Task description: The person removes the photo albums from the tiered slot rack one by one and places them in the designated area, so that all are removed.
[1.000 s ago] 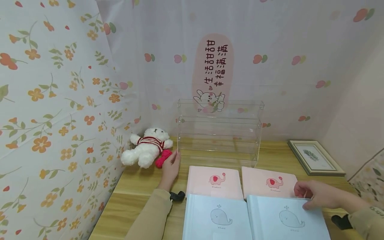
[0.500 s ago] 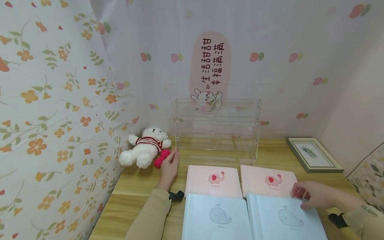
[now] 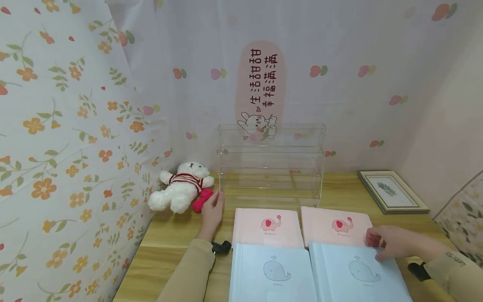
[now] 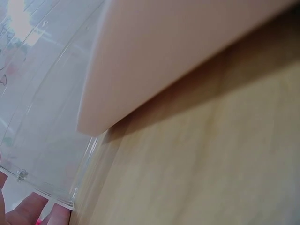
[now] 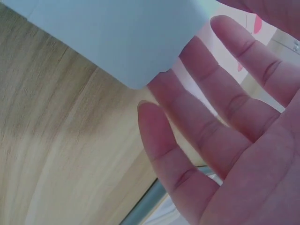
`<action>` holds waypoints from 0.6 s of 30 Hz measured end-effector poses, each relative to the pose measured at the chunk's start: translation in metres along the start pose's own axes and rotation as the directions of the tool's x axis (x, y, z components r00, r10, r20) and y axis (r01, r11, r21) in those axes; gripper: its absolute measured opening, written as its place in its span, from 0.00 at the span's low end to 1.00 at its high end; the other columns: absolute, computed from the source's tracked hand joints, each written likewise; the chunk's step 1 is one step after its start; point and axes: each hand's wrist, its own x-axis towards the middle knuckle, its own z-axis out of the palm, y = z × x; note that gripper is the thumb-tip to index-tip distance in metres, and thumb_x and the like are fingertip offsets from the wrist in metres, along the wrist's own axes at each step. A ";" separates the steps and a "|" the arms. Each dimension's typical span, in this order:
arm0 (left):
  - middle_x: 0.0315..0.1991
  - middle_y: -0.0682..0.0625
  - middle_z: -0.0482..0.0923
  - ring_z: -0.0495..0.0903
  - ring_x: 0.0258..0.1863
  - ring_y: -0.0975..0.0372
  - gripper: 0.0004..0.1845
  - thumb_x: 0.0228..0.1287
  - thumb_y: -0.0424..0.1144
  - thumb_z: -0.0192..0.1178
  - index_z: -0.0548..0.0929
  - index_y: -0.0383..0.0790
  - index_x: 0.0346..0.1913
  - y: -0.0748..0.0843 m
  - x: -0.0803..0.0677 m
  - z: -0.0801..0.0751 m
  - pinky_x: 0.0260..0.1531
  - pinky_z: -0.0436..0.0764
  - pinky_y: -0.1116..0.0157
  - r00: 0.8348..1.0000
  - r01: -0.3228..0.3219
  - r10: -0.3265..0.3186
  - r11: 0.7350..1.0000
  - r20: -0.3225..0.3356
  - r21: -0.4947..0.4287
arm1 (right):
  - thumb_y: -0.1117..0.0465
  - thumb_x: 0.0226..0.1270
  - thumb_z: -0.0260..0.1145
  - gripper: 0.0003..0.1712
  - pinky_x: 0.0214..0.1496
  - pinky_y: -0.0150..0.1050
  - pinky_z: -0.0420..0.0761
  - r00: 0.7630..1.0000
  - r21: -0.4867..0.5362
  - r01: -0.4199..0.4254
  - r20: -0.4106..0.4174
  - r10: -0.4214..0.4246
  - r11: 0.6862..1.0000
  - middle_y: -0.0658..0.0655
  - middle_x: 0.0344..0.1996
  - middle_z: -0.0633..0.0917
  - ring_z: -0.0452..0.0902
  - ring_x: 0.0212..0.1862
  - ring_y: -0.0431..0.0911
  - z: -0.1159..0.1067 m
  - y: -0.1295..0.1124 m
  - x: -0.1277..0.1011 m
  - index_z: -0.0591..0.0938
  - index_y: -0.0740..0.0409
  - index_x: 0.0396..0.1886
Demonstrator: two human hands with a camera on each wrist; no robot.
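Note:
My left hand (image 3: 212,214) touches the lower left side of a clear acrylic tiered display rack (image 3: 269,160); in the left wrist view its fingers (image 4: 29,209) lie against the rack's side panel. At the top right corner of the right blue whale book (image 3: 360,272), my right hand (image 3: 394,242) rests with loosely bent fingers. The right wrist view shows some fingertips hidden behind that corner, the little finger apart from it. A second blue whale book (image 3: 273,270) lies to the left. Behind them lie two pink elephant books, the left one (image 3: 249,226) and the right one (image 3: 320,226).
A white teddy bear (image 3: 177,195) in a striped shirt lies left of the rack, with a bright pink item (image 3: 201,201) beside it. At the right back lies a framed leaf picture (image 3: 392,192). Patterned cloth walls (image 3: 188,92) enclose the wooden table (image 3: 151,251).
The whole head view has drifted slightly left. Both hands keep their places at the rack and the blue book, and the books lie as before.

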 end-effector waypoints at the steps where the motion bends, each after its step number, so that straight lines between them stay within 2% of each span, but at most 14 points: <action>1: 0.66 0.41 0.88 0.87 0.66 0.47 0.25 0.83 0.56 0.62 0.87 0.45 0.71 0.001 0.001 -0.001 0.67 0.86 0.46 1.000 0.001 -0.001 1.000 -0.004 0.002 | 0.63 0.59 0.85 0.20 0.50 0.44 0.87 1.000 -0.009 -0.001 -0.001 0.001 1.000 0.48 0.40 0.85 0.80 0.44 0.47 0.000 -0.002 0.001 0.82 0.51 0.43; 2: 0.66 0.42 0.89 0.87 0.66 0.48 0.25 0.83 0.56 0.62 0.87 0.46 0.71 0.002 0.001 -0.002 0.66 0.87 0.47 1.000 0.007 -0.007 1.000 -0.010 0.001 | 0.62 0.59 0.85 0.19 0.49 0.44 0.87 1.000 -0.022 -0.001 -0.002 0.001 1.000 0.48 0.40 0.85 0.79 0.44 0.47 -0.001 -0.004 0.001 0.82 0.51 0.43; 7: 0.65 0.35 0.87 0.87 0.66 0.43 0.27 0.83 0.47 0.63 0.80 0.41 0.77 0.011 0.001 -0.008 0.66 0.87 0.47 0.999 0.036 -0.036 0.998 0.000 -0.055 | 0.57 0.62 0.84 0.18 0.48 0.45 0.86 1.000 -0.087 0.007 -0.026 -0.009 0.996 0.48 0.39 0.84 0.78 0.43 0.47 -0.004 -0.017 0.005 0.81 0.49 0.42; 11: 0.70 0.34 0.84 0.84 0.69 0.41 0.29 0.82 0.41 0.65 0.77 0.38 0.79 0.022 -0.003 -0.014 0.69 0.85 0.46 0.999 0.003 -0.002 0.999 0.032 -0.038 | 0.51 0.68 0.80 0.15 0.45 0.39 0.85 0.994 -0.132 0.047 -0.094 -0.059 0.990 0.46 0.40 0.85 0.78 0.43 0.44 -0.010 -0.027 0.009 0.83 0.47 0.45; 13: 0.72 0.36 0.83 0.83 0.71 0.41 0.30 0.81 0.42 0.66 0.76 0.37 0.79 0.031 -0.007 -0.019 0.72 0.83 0.45 0.998 -0.046 0.044 0.998 0.044 0.031 | 0.48 0.70 0.79 0.16 0.44 0.36 0.85 0.983 -0.137 0.098 -0.143 -0.118 0.986 0.45 0.42 0.86 0.79 0.44 0.43 -0.012 -0.033 0.012 0.84 0.47 0.48; 15: 0.74 0.38 0.81 0.82 0.73 0.41 0.31 0.80 0.44 0.67 0.76 0.37 0.79 0.042 -0.012 -0.026 0.73 0.82 0.44 0.993 -0.105 0.098 0.987 0.064 0.119 | 0.47 0.70 0.79 0.17 0.46 0.37 0.87 0.960 -0.138 0.169 -0.202 -0.195 0.976 0.44 0.44 0.87 0.82 0.46 0.43 -0.014 -0.043 0.014 0.85 0.48 0.50; 18: 0.77 0.40 0.79 0.79 0.76 0.43 0.32 0.80 0.46 0.67 0.75 0.38 0.80 0.062 -0.019 -0.039 0.76 0.78 0.42 0.969 -0.234 0.204 0.942 0.141 0.243 | 0.44 0.69 0.80 0.22 0.50 0.42 0.91 0.907 -0.147 0.274 -0.288 -0.306 0.950 0.45 0.48 0.89 0.85 0.50 0.46 -0.019 -0.064 0.018 0.86 0.48 0.55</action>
